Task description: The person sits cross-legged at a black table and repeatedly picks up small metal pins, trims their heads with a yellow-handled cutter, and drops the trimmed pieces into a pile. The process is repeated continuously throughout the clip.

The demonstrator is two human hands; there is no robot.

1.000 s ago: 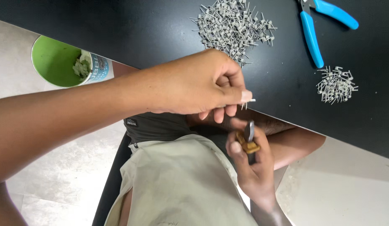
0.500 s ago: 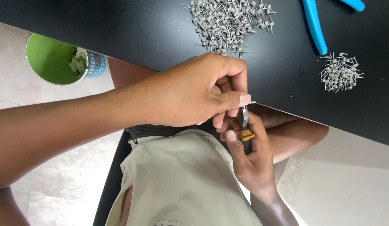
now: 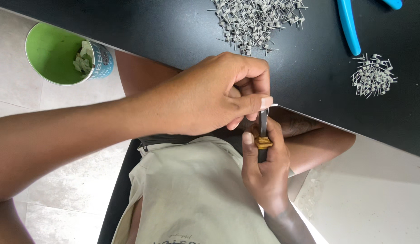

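Note:
My right hand [image 3: 264,174] rises from below and grips a small dark tool [image 3: 263,135] with a brass collar, held upright over my lap. My left hand [image 3: 210,99] reaches in from the left, its thumb and fingertips pinched on the tool's top end. A tiny pale sliver shows at those fingertips, too small to identify. Both hands meet just below the black table's edge [image 3: 309,115].
On the black table lie a large heap of small grey metal pieces [image 3: 257,20], a smaller heap [image 3: 372,77] to the right, and blue-handled pliers [image 3: 347,25]. A green cup [image 3: 47,49] holding crumpled scraps stands at the table's left edge. Pale floor tiles lie below.
My right hand has lifted the tool up to my left fingers, which now pinch its top end. The hands were apart a second ago.

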